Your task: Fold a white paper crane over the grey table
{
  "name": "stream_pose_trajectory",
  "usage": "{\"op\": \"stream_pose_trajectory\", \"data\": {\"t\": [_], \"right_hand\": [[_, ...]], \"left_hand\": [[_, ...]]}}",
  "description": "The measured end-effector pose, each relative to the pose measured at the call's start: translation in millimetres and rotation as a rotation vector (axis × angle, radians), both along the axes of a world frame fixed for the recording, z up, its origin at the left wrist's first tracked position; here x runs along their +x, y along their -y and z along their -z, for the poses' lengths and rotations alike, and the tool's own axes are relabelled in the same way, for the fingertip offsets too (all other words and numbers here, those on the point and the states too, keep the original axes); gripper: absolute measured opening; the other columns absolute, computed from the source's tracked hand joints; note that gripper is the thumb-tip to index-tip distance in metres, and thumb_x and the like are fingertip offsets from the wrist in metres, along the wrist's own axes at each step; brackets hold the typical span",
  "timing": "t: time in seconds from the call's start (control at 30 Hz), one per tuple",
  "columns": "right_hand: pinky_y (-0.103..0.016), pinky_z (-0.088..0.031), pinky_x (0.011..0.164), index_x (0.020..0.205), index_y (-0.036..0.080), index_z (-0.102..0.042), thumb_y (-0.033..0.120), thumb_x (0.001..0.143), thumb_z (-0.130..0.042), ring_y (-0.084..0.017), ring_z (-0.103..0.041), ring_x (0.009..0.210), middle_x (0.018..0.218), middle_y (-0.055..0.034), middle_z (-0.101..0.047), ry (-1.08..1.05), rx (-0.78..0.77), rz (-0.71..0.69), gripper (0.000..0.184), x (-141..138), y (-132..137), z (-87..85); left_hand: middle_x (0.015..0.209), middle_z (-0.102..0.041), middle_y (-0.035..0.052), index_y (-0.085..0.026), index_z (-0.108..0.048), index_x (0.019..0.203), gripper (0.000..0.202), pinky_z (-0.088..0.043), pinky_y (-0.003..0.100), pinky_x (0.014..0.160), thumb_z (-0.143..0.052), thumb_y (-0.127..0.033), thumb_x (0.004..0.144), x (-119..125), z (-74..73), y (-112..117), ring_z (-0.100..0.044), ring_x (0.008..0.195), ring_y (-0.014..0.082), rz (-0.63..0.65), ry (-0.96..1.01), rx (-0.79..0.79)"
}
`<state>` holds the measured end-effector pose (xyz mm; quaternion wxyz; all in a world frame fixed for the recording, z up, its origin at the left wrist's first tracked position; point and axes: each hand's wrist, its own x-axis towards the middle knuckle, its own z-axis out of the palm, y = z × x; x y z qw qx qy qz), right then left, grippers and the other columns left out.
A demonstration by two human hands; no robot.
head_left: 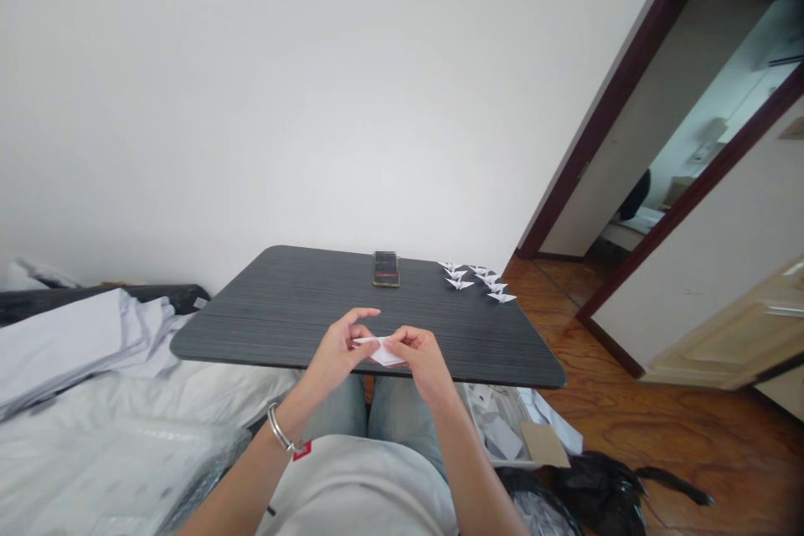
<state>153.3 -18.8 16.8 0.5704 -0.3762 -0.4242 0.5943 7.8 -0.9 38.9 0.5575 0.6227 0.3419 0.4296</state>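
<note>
Left hand [336, 349] and right hand [420, 360] pinch white paper [383, 352] — seemingly folded.

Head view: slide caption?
Left hand and right hand hold folded white paper over a dark tabletop, paper cranes beyond.

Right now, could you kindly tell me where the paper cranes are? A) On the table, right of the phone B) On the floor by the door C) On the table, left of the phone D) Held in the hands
A: the paper cranes sit on the table to the right of the phone, apart from the left hand and right hand, which hold a white paper.
</note>
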Motion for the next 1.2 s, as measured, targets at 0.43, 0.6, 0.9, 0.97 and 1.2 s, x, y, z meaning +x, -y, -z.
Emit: {"op": "stream_pose_trajectory", "data": {"t": [0.43,0.6,0.9,0.97,1.2], "right_hand": [[-0.022,-0.045,0.046,0.056,0.015,-0.067,0.031,0.056,-0.073,-0.011,-0.054,0.045,0.05,0.0009,-0.063,0.078,0.032,0.049,0.017,0.2,-1.3,2.1],[-0.021,-0.048,0.047,0.063,0.015,-0.068,0.032,0.058,-0.073,-0.011,-0.057,0.048,0.055,-0.0003,-0.065,0.087,0.012,0.022,0.019,2.9,1.4,0.4],[-0.019,-0.05,0.046,0.059,0.014,-0.065,0.028,0.057,-0.075,-0.009,-0.056,0.046,0.053,0.0008,-0.064,0.052,0.02,0.027,0.017,5.5,1.4,-0.1],[-0.019,-0.05,0.046,0.059,0.014,-0.065,0.028,0.057,-0.075,-0.009,-0.056,0.046,0.053,0.0009,-0.064,0.053,0.025,0.037,0.017,4.3,0.6,-0.6],[-0.018,-0.05,0.045,0.061,0.013,-0.065,0.028,0.058,-0.074,-0.009,-0.058,0.046,0.054,0.0003,-0.065,0.035,0.02,0.042,0.018,3.0,0.9,-1.0]], "left_hand": [[0.057,-0.053,-0.0045,-0.013,-0.055,0.089,0.029,-0.045,0.022,0.054,-0.064,-0.03,0.067,1.1,4.0,-0.7,-0.054,0.054,0.01,0.0,0.018,-0.029],[0.06,-0.058,-0.0012,-0.012,-0.057,0.079,0.021,-0.044,0.022,0.054,-0.062,-0.029,0.068,0.0,0.8,1.0,-0.056,0.055,0.0111,-0.072,-0.013,0.014],[0.066,-0.063,0.0015,-0.012,-0.061,0.075,0.019,-0.044,0.023,0.056,-0.063,-0.03,0.068,-0.8,-1.6,3.0,-0.057,0.059,0.0129,-0.084,-0.073,0.088],[0.065,-0.063,0.001,-0.012,-0.061,0.074,0.019,-0.043,0.022,0.055,-0.065,-0.029,0.067,-0.3,-1.1,2.4,-0.056,0.058,0.0124,-0.097,-0.082,0.102],[0.061,-0.063,0.0002,-0.012,-0.058,0.066,0.018,-0.041,0.021,0.055,-0.066,-0.028,0.064,0.9,-1.1,1.5,-0.056,0.055,0.0115,-0.12,-0.006,0.0]]}}
